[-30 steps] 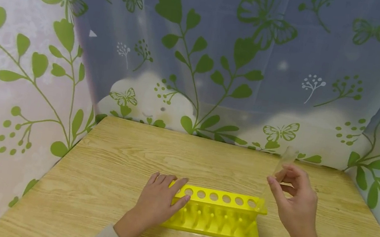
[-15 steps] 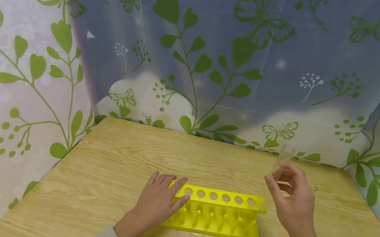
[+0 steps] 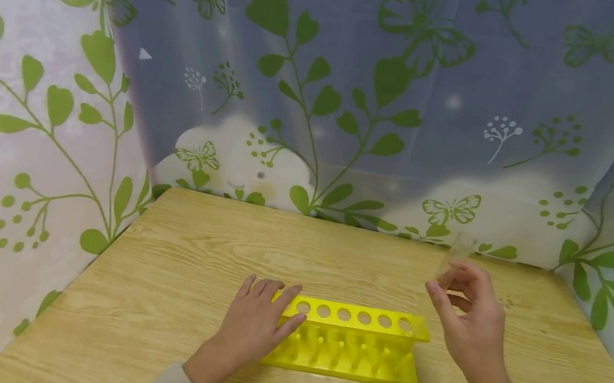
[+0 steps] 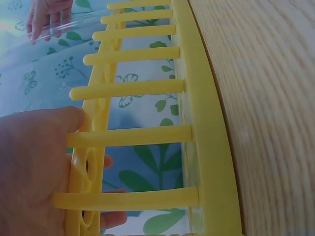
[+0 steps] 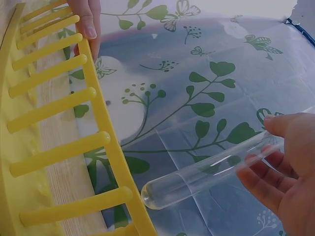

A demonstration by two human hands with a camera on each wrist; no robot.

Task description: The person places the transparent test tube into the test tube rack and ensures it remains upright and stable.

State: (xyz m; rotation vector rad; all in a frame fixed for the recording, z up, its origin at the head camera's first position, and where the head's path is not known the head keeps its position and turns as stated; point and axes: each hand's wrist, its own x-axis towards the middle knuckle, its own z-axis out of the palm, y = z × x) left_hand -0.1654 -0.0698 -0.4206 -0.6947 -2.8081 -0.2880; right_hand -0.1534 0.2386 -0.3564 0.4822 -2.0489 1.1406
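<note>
A yellow test tube rack [image 3: 343, 374] stands on the wooden table, with a row of round holes along its top rail. My left hand [image 3: 259, 329] grips the left end of that rail; in the left wrist view the thumb [image 4: 66, 118] lies on one side and fingertips show behind it. My right hand [image 3: 474, 323] pinches a clear glass test tube [image 5: 197, 182] between thumb and fingers, beyond the rack's right end. The tube slants, its open end up and away, and its rounded bottom comes right up to the rail in the right wrist view.
The wooden table [image 3: 218, 238] extends around the rack. A patterned cloth [image 3: 315, 134] with green leaves and butterflies hangs behind the table and along both sides.
My right hand has shifted slightly left with the test tube, still holding it at a slant. The left hand stays on the rack, which has not visibly moved on the table.
</note>
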